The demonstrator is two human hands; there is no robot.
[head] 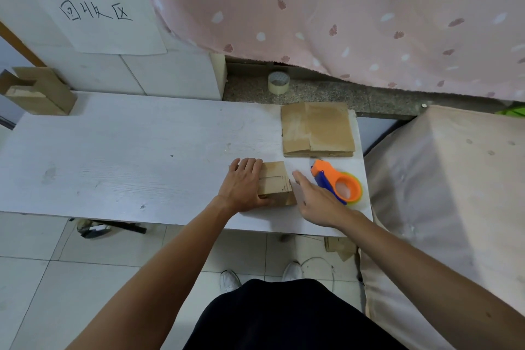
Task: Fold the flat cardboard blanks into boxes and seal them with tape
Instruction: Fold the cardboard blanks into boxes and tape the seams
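Observation:
A small folded cardboard box (277, 183) stands on the white table (127, 150) near its front right. My left hand (244, 183) lies over the box's left side, fingers across the top and thumb curled round the near face. My right hand (315, 199) hovers just right of the box, fingers straight and empty. An orange and blue tape dispenser (339, 183) lies on the table right behind that hand. A stack of flat cardboard blanks (318, 129) sits further back on the table's right end.
A roll of tape (278, 82) stands on the stone ledge behind the table. Cardboard pieces (37, 91) lean at the table's far left corner. A covered mattress (454, 193) borders the table's right side. A pink curtain (341, 8) hangs behind.

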